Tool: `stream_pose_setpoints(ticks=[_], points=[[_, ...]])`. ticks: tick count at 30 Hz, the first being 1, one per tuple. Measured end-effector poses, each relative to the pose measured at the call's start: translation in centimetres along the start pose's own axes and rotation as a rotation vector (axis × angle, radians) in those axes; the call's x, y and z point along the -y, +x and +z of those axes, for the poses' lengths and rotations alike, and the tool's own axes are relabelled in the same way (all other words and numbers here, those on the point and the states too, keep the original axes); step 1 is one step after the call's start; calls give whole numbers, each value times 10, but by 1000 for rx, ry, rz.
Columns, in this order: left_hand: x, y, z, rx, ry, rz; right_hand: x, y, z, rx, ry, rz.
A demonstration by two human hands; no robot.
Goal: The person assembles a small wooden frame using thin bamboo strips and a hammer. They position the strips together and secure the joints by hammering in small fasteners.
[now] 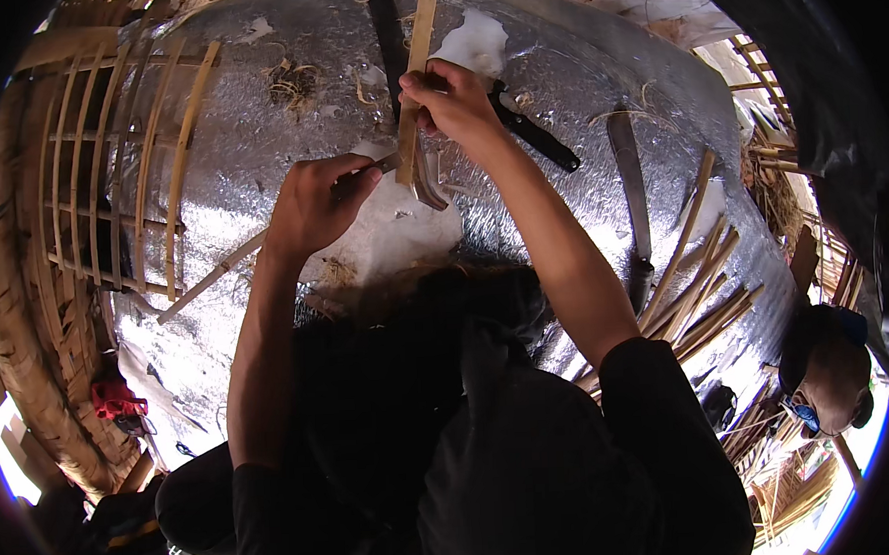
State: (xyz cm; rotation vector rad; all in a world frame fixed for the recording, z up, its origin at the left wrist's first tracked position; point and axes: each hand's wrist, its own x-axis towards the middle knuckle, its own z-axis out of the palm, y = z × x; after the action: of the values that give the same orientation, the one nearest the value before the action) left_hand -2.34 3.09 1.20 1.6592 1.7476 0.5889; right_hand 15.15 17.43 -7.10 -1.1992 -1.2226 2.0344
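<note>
My right hand (454,105) pinches a flat bamboo strip (422,42) between thumb and fingers; the strip stands nearly upright in view, its lower end just below that hand. My left hand (324,203) is closed around a second bamboo strip (213,275), which slants down to the left. The end beyond my left fingers meets or nearly meets the upright strip. Just below that crossing is a curved, shiny piece (427,186) whose kind I cannot make out. A black handle (541,140) lies beside my right wrist, and a long dark piece (386,37) lies behind the strip.
A bamboo lattice (113,173) lies at the left on the silvery sheet (259,107). Toward the right rests a machete (629,175), with several loose bamboo strips (707,276) nearby. A thick log (20,336) borders the left side. Red cloth (120,400) lies at lower left.
</note>
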Motion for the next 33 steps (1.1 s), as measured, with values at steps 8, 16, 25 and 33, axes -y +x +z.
stream_pose_setpoints(ticks=[8, 16, 25, 33], points=[[20, 14, 7, 26, -80, -106, -11, 19, 1, -36, -228, 10], [-12, 13, -15, -21, -578, -548, -11, -15, -10, -240, -801, -190], [-10, 22, -6, -279, -411, -234, -30, -108, 1, -183, -356, -118], [-27, 20, -4, -164, -424, -298, -57, -148, -37, -294, -1017, -566]])
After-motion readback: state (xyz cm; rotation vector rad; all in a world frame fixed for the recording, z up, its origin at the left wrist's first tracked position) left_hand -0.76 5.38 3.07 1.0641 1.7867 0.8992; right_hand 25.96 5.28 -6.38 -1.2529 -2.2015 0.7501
